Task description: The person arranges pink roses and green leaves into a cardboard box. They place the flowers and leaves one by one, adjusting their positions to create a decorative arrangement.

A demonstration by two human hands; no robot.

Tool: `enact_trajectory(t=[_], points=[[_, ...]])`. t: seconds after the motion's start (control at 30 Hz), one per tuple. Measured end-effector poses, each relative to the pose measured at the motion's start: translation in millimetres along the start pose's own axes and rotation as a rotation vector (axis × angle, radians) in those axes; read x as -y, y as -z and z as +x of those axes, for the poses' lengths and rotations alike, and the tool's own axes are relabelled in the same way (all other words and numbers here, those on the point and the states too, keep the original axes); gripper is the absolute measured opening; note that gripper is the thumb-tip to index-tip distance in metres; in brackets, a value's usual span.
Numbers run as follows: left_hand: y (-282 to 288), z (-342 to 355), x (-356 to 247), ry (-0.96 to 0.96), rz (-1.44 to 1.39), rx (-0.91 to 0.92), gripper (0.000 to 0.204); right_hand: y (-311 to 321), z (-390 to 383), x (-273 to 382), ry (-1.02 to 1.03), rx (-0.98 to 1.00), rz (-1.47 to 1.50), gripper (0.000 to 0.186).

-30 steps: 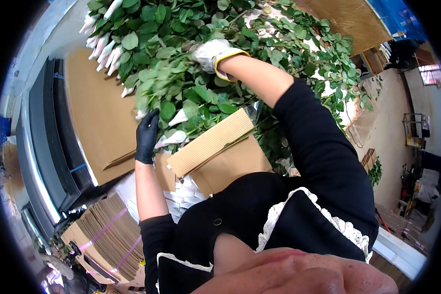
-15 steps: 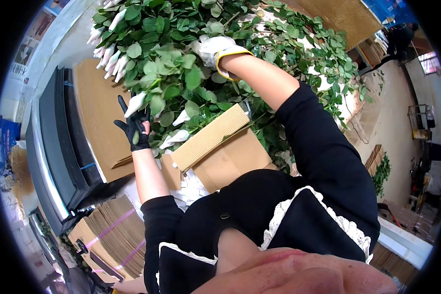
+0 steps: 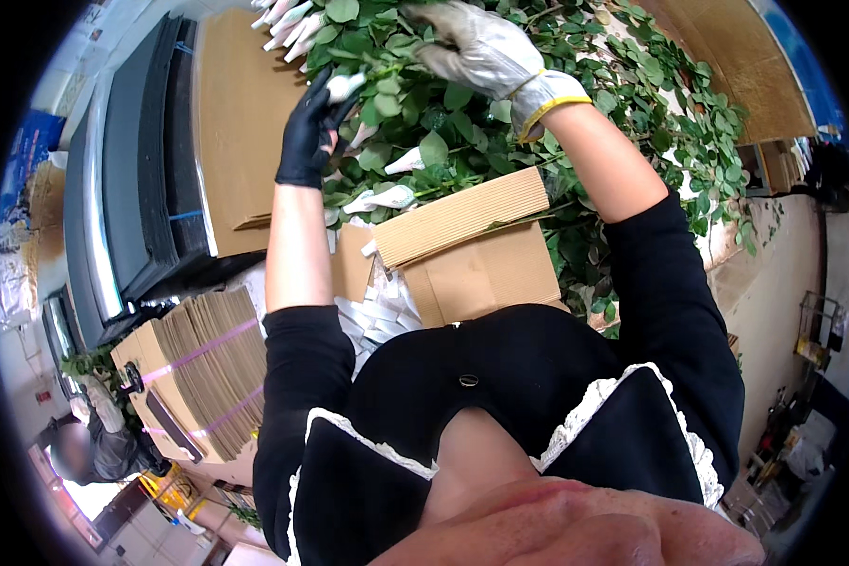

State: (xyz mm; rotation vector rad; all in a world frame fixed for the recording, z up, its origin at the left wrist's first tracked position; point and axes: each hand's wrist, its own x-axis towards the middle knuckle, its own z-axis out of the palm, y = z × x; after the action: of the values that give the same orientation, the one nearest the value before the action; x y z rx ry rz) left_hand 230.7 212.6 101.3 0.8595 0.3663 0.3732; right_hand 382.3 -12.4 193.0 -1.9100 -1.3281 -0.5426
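Note:
My left hand (image 3: 311,132), in a black glove, is closed around a rose (image 3: 344,88) with a white sleeve on its head. My right hand (image 3: 472,57) wears a white glove with a yellow cuff; its blurred fingers reach over rose stems and leaves at the top, and whether they grip any is unclear. Below the hands lie leafy roses (image 3: 453,127) and several more white-sleeved heads (image 3: 387,196). A ribbed cardboard strip (image 3: 457,219) rests on a cardboard box (image 3: 472,269), beside white paper slips (image 3: 373,321).
Left are brown cardboard sheets (image 3: 236,132), dark grey stacked panels (image 3: 132,170) and a strapped cardboard bundle (image 3: 208,377). A co-worker (image 3: 113,434) is at the lower left, near more foliage. A brown board (image 3: 745,75) stands top right, with a cluttered floor area at the right.
Both my hands have moved up in the picture. My left hand, spread half a second ago, is now closed round a rose head. The view has shifted, and a co-worker now shows lower left.

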Motion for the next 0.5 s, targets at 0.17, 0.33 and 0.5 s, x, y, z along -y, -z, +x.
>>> enact_trajectory(t=[0.17,0.33,0.5], points=[[-44.2,1.8,-22.2,-0.239,0.012,0.471,0.057,5.7,27.6,13.9,-0.146,0.470,0.224,0.034],[-58.6,-8.6,-4.5,-0.091,0.307,0.109,0.057,11.9,38.8,25.9,-0.361,0.668,0.499,0.029],[-49.5,3.7,10.1,-0.409,0.498,0.178,0.029,7.7,41.5,21.2,-0.083,0.366,0.010,0.040]])
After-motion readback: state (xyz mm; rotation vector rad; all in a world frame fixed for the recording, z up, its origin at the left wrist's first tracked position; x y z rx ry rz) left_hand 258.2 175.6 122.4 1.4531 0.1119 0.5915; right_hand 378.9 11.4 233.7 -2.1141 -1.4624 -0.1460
